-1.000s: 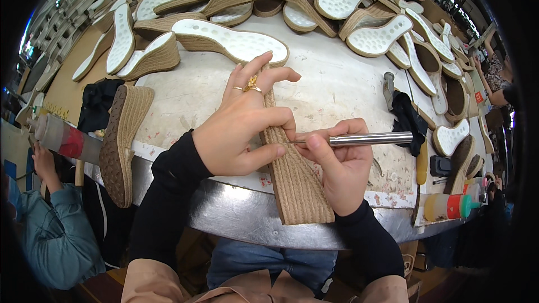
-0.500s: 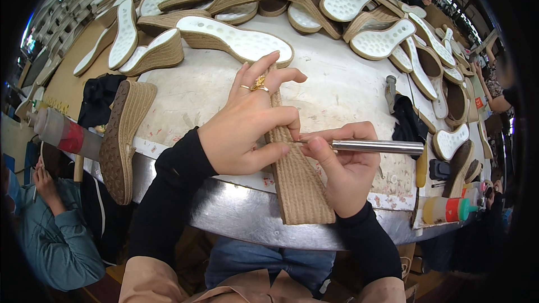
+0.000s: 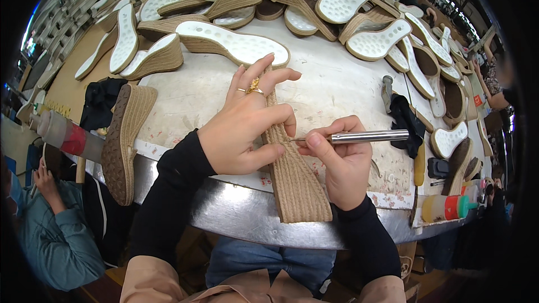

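Note:
A tan rope-wrapped wedge sole [image 3: 297, 185] lies on its side before me, its thick heel end over the table's metal edge. My left hand [image 3: 247, 120] is closed on its narrower part, thumb and index finger pressing the braided side, the other fingers stretched along it. In my right hand [image 3: 345, 163] is a hand tool with a round silver metal handle [image 3: 370, 136] and a thin shaft, pinched between thumb and fingers. The shaft points left at the braid beside my left thumb. Whether its tip is in the rope or only touching, I cannot tell.
White-topped wedge soles [image 3: 241, 42] pile up across the back. A brown-bottomed wedge [image 3: 120, 146] stands at left beside a squeeze bottle [image 3: 73, 137]. To the right lie a hammer [image 3: 387, 92], black cloth [image 3: 405, 126] and a green-capped bottle [image 3: 449, 207]. Co-workers sit at both sides.
My right hand and the metal-handled tool have shifted slightly left and up, and more of the thin shaft shows. My left hand keeps its hold on the wedge sole.

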Tool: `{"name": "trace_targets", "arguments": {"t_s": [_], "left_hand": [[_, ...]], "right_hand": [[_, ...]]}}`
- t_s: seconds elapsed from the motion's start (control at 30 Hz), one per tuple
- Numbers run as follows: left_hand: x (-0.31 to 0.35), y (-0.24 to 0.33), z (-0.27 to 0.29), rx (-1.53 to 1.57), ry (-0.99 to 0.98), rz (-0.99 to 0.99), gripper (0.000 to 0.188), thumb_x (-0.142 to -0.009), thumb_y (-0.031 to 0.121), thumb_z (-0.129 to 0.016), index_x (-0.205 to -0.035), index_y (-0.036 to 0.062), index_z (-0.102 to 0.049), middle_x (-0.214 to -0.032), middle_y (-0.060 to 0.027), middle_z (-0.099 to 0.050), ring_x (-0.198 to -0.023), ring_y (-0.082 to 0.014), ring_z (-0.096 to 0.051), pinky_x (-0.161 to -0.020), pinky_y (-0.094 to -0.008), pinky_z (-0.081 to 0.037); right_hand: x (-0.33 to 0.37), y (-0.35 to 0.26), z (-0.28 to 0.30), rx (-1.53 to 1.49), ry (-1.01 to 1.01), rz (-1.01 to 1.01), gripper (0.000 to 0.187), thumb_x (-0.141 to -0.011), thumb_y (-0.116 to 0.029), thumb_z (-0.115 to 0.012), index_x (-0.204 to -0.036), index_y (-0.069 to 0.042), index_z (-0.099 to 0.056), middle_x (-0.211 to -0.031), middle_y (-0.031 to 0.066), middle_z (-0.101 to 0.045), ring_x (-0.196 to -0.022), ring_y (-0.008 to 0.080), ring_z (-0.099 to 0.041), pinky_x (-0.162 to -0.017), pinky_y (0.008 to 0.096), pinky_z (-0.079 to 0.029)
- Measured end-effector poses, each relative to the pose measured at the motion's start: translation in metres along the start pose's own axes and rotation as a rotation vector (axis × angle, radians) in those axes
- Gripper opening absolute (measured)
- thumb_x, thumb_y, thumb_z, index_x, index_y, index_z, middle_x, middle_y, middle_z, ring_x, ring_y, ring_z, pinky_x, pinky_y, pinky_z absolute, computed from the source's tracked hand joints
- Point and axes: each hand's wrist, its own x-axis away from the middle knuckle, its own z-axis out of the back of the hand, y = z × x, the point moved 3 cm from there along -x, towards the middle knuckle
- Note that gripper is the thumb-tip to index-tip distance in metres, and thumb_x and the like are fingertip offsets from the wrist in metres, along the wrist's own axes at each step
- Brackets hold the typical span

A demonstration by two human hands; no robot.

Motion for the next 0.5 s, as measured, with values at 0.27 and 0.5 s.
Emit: {"name": "trace_targets", "arguments": {"t_s": [0.27, 0.5], "left_hand": [[-0.0004, 0.0006, 0.0006, 0.005, -0.038, 0.004, 0.016, -0.073, 0.019, -0.070, -0.084, 0.0141, -0.061, -0.149, -0.0167, -0.035, -0.146, -0.0482, -0.006, -0.117, -0.0597, -0.009], [0.0003, 0.0002, -0.0017, 0.007, -0.026, -0.026, 0.015, -0.073, 0.018, -0.070, -0.084, 0.0139, -0.060, -0.147, -0.0146, -0.038, -0.146, -0.0478, -0.006, -0.117, -0.0591, -0.010]], "right_hand": [[0.0010, 0.0033, -0.0014, 0.014, 0.017, 0.006, 0.024, -0.088, 0.003, -0.071, -0.099, 0.000, -0.050, -0.090, 0.0146, -0.069, -0.081, 0.0149, -0.069, -0.075, 0.0270, -0.058], [0.0061, -0.0027, -0.0049, 0.196, -0.036, 0.101, 0.022, -0.086, 0.005, -0.072, -0.097, 0.001, -0.053, -0.090, 0.0134, -0.069, -0.081, 0.0121, -0.067, -0.073, 0.0243, -0.056]]}}
